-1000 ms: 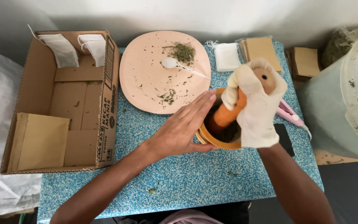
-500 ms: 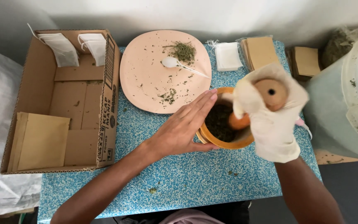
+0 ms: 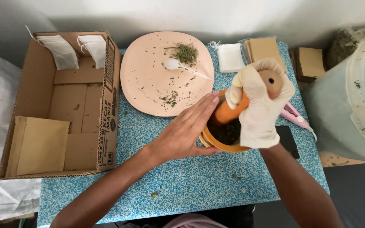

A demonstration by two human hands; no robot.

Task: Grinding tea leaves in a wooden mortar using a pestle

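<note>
Pestle (image 3: 232, 110) back in mortar (image 3: 222, 142), plate (image 3: 148, 93) adjacent.

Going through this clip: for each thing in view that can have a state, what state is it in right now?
Mortar: upright, dark herbs inside.
Pestle: tilted, tip in mortar.
Right hand: gloved, gripping pestle.
Left hand: bare, flat against mortar.
Cardboard box: open.
Pink plate: strewn with herb bits.
Bucket: uncovered.
</note>
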